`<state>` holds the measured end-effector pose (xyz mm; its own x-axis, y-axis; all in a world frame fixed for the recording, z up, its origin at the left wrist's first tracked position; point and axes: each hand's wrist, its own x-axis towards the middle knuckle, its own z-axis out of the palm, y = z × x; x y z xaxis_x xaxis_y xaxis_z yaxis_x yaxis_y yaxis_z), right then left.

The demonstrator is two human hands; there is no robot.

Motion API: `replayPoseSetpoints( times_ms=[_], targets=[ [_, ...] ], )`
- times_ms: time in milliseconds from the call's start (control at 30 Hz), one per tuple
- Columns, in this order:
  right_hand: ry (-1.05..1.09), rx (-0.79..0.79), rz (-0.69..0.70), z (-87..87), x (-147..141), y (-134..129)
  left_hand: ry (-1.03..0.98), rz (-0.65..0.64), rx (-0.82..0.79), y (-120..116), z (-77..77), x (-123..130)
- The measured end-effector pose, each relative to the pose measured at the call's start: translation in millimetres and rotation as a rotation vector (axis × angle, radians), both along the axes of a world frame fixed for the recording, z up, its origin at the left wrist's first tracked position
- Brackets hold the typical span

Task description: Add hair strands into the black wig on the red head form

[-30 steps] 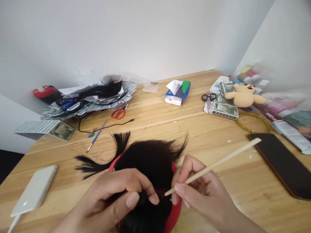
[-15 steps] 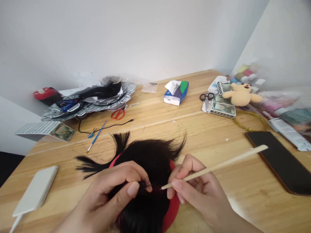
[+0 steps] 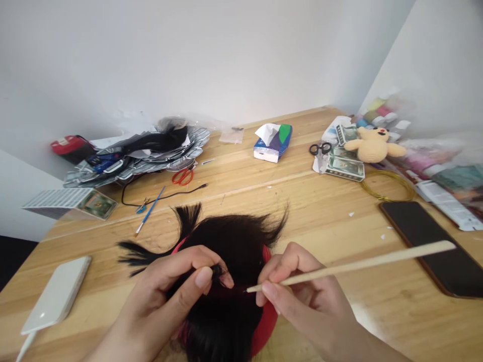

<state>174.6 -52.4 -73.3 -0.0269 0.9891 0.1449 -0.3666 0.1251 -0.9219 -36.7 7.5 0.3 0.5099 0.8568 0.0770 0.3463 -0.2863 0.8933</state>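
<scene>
Black hair [image 3: 226, 236] fills the space right in front of me, set on a red form [image 3: 268, 322] that shows at its edges, with loose tufts sticking out to the left and upward. My left hand [image 3: 166, 286] is curled, pinching a small lock between thumb and fingers. My right hand [image 3: 305, 296] grips a thin wooden stick [image 3: 358, 268] between thumb and fingers, and its tip reaches into the hair just beside my left fingertips. Both hands cover the near part of the hair. The stick runs up to the right and passes over a dark phone [image 3: 430, 246] lying on the counter [image 3: 377, 322]. A white power bank [image 3: 56, 294] sits to the left of the hair, well apart from it.

Farther on, a blue paintbrush [image 3: 151, 211] lies near a black cable [image 3: 166, 193] and red scissors [image 3: 183, 177]. Behind them is a heap of silvery printed sheets [image 3: 132, 163], topped by a dark tuft of hair. To the right are a tissue box [image 3: 272, 146], black scissors [image 3: 320, 149], play banknotes [image 3: 344, 168], a coil of gold wire [image 3: 387, 185] and a knitted teddy [image 3: 373, 145], with blurred packets against the wall.
</scene>
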Motion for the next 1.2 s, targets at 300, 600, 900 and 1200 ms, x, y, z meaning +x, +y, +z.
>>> replayPoseSetpoints(
  times_ms=[300, 600, 900, 1200],
  targets=[
    [0.038, 0.006, -0.009, -4.4, -0.6, -2.0, 0.035, 0.009, 0.016, -1.5, -4.9, 1.2],
    [0.029, -0.01, -0.008, -1.2, 0.4, 1.5, 0.015, 0.006, -0.015, 0.2, -5.6, -3.3],
    [0.015, -0.012, 0.016, -2.1, 2.6, 1.4, -0.036, 0.036, -0.137, -2.0, -7.1, 0.2],
    [0.035, -0.026, 0.06, -2.7, 3.3, 0.2, -0.023, 0.006, -0.133, -2.1, -8.2, -2.6]
  ],
)
